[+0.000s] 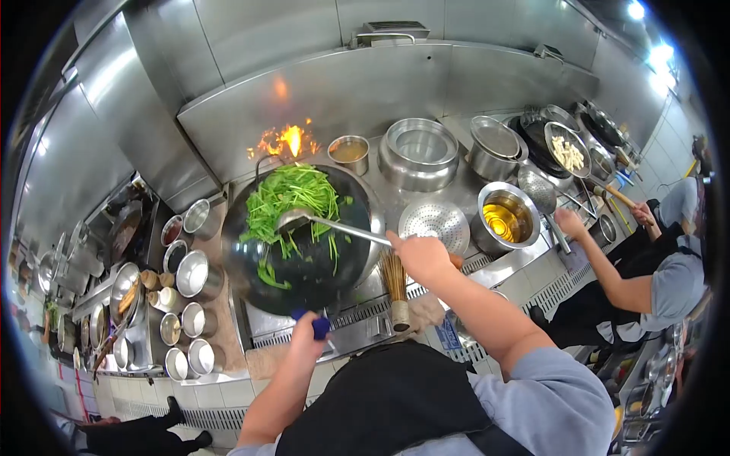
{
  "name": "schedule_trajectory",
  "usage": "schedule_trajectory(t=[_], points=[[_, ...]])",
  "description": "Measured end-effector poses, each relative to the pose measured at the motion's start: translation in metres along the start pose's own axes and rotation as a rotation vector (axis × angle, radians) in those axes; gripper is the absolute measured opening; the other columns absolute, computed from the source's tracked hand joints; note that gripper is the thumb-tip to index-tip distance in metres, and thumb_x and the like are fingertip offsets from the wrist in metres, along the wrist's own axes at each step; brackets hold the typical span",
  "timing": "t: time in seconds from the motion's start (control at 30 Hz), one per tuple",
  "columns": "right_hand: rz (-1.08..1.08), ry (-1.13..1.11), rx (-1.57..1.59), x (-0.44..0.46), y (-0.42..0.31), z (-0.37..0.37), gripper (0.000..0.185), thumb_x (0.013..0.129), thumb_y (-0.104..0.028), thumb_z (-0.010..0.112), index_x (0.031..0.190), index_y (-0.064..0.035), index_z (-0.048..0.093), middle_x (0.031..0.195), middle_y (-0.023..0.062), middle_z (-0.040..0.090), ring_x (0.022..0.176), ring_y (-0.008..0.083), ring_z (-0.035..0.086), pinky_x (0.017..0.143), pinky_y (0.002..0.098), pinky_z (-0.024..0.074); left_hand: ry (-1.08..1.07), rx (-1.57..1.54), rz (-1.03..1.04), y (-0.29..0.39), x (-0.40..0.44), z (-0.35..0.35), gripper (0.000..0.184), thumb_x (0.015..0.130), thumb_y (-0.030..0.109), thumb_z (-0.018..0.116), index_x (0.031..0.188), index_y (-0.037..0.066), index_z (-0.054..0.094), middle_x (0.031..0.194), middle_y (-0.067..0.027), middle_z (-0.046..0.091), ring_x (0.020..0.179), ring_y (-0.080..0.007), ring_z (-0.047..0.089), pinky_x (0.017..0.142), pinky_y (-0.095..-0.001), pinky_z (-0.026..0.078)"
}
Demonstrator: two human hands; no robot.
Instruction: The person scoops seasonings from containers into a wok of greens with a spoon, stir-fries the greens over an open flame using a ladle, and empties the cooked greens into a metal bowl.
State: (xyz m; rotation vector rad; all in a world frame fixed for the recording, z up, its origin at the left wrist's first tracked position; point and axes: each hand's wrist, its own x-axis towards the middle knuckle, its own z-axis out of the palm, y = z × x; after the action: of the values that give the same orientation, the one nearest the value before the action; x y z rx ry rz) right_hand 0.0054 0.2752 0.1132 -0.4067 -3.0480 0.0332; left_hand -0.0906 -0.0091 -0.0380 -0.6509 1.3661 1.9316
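My right hand (pixel 420 257) is closed around the handle of a metal ladle (pixel 295 219). The ladle's bowl rests against green leafy vegetables (pixel 293 196) in a large black wok (pixel 304 267). At the wok's near edge, my left hand (pixel 306 334) grips a blue cloth (pixel 321 327) at the wok's handle. Orange flames (pixel 291 141) rise behind the wok's far rim. Below my right forearm, a bamboo brush (pixel 395 289) stands beside the wok.
A perforated strainer (pixel 435 226), a pot of yellow oil (pixel 508 219) and a steel pot (pixel 418 154) stand to the right. Several small metal containers (pixel 193 273) line the left. At the far right a co-worker (pixel 631 281) holds a strainer of pale food (pixel 568 152).
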Motion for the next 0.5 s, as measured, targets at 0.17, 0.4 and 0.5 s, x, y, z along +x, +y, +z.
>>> schedule_trajectory(t=[0.17, 0.4, 0.5], points=[[-0.084, -0.154, 0.041, -0.015, 0.034, -0.053, 0.03, 0.086, -0.02, 0.057, 0.115, -0.0154, 0.061, 0.083, 0.0101, 0.067, 0.081, 0.0294, 0.067, 0.068, 0.0409, 0.0531, -0.032, -0.16, -0.047, 0.03, -0.052, 0.025, 0.018, 0.078, 0.016, 0.058, 0.092, 0.01, 0.049, 0.078, -0.0078, 0.052, 0.065, -0.0226, 0.051, 0.048, -0.0326, 0.04], [0.011, -0.033, -0.009, 0.01, 0.004, 0.004, 0.033, 0.086, -0.019, 0.054, 0.118, -0.0191, 0.06, 0.081, 0.011, 0.066, 0.078, 0.0292, 0.067, 0.063, 0.0422, 0.0534, -0.046, -0.106, 0.099, 0.023, 0.0, 0.016, 0.019, 0.077, 0.019, 0.061, 0.091, 0.011, 0.05, 0.078, -0.0063, 0.053, 0.068, -0.0203, 0.053, 0.05, -0.0327, 0.04], [0.01, 0.058, -0.008, -0.015, 0.003, -0.015, 0.039, 0.087, -0.024, 0.056, 0.126, -0.0218, 0.056, 0.077, 0.0102, 0.064, 0.076, 0.0279, 0.066, 0.063, 0.0419, 0.0526, 0.064, 0.051, -0.064, -0.002, -0.006, -0.001, 0.02, 0.075, 0.011, 0.057, 0.094, 0.011, 0.048, 0.08, -0.0086, 0.052, 0.069, -0.024, 0.053, 0.047, -0.0362, 0.04]])
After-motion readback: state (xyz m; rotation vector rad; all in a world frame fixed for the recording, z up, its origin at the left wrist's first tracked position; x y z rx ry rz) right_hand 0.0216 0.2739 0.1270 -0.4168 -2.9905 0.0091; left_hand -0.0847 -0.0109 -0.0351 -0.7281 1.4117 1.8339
